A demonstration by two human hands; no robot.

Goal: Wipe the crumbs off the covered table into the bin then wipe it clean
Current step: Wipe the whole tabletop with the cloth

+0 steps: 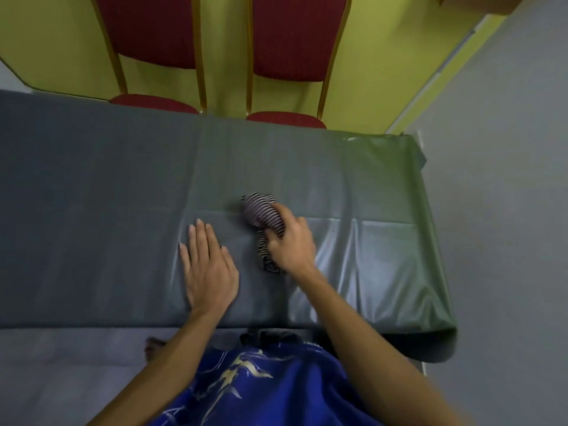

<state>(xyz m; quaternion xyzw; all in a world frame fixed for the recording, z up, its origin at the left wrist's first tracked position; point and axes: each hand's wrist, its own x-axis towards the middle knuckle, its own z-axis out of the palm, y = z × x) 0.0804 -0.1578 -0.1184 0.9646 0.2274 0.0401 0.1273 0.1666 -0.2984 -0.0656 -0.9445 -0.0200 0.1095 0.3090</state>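
Note:
A grey plastic cover lies over the table, with creases near the middle and right. My right hand grips a bunched black-and-white striped cloth and presses it on the cover near the table's middle. My left hand lies flat on the cover just left of the cloth, fingers spread and holding nothing. No crumbs can be made out on the cover, and no bin is in view.
Two red chairs with gold frames stand against the far edge of the table, before a yellow-green wall. Grey floor runs along the table's right end. My blue patterned shirt fills the bottom.

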